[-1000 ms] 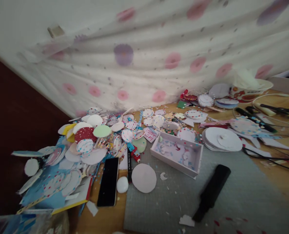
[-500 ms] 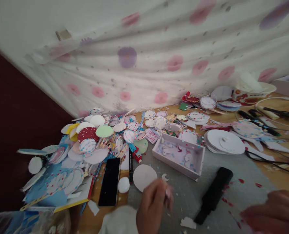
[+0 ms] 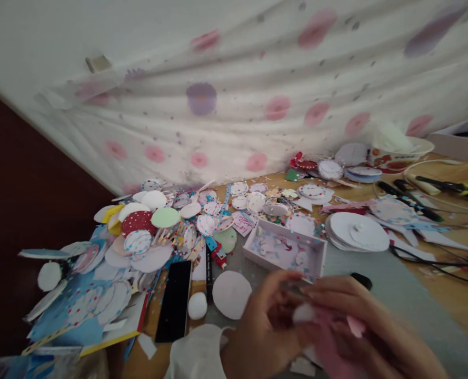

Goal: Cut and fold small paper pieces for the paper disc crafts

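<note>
My left hand (image 3: 267,326) and my right hand (image 3: 362,310) meet at the lower middle, fingers curled in close together. Between them is a soft-looking pink strip (image 3: 326,342), blurred, which my right hand grips. A small pale piece (image 3: 305,314) shows by my left fingers; what that hand pinches is too smeared to name. Just beyond my hands stands a shallow white box (image 3: 253,252) with small paper cutouts in it. Left of my left hand lies a round white paper disc (image 3: 232,295). My right hand covers most of a black tool (image 3: 361,280).
A grey mat (image 3: 407,310) lies under the work. On the left are a black phone (image 3: 174,300), a small white rounded case (image 3: 197,306) and a heap of paper discs (image 3: 139,223). Stacked white discs (image 3: 356,231), cables and a paper tub (image 3: 399,152) occupy the right.
My right hand has come in from the lower right to my left hand, bringing the pink strip into view. My left hand has moved slightly right. The view has shifted a little.
</note>
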The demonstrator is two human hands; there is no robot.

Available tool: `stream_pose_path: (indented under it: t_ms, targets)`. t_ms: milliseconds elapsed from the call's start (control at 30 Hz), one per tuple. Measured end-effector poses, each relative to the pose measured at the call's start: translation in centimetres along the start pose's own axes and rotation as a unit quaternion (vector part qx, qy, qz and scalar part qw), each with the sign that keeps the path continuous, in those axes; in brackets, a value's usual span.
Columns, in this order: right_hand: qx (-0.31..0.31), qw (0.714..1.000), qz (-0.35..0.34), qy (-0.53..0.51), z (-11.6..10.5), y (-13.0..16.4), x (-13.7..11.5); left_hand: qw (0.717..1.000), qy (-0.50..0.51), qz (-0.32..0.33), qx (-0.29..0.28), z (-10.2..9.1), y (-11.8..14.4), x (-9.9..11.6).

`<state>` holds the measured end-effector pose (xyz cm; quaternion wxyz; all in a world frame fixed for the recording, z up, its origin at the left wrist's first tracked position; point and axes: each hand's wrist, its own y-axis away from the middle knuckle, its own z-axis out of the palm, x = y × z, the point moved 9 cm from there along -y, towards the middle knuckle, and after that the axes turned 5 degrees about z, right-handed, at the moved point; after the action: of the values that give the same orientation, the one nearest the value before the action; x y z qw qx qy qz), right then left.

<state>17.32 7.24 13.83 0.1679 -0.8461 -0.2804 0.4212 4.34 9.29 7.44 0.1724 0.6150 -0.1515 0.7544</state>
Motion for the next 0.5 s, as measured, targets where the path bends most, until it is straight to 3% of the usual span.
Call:
stream_pose_path:
  t_ms: [67,133,200,267,300,367,433,500]
  targets:
    - [-0.036,0.999,0.005,0.008,0.5,-1.8,1.4,0.992,-0.077,0.008,0.096,-3.8,0.6,1.2]
    - [0.002,0.998,0.050,0.024,-0.6,-4.0,4.9,0.951,-0.219,0.050,0.213,-9.4,1.6,4.4]
    - [0.020,0.994,0.097,0.051,-1.0,-6.5,9.3,0.850,-0.381,0.118,0.345,-15.4,3.4,9.3]
    - [0.007,0.992,0.116,0.058,-0.2,-9.3,13.1,0.707,-0.529,0.170,0.437,-19.9,5.2,13.8]
    - [-0.004,0.991,0.123,0.058,0.5,-10.6,14.8,0.651,-0.588,0.174,0.448,-21.6,5.5,15.3]
    - [-0.028,0.988,0.142,0.047,2.2,-12.8,17.6,0.580,-0.692,0.108,0.416,-24.7,4.6,16.6]
    - [-0.055,0.985,0.165,0.019,3.8,-14.3,19.6,0.525,-0.752,0.037,0.395,-26.8,3.8,17.2]
    - [-0.068,0.979,0.188,-0.025,4.5,-15.1,21.0,0.491,-0.782,0.011,0.383,-27.5,2.9,17.9]
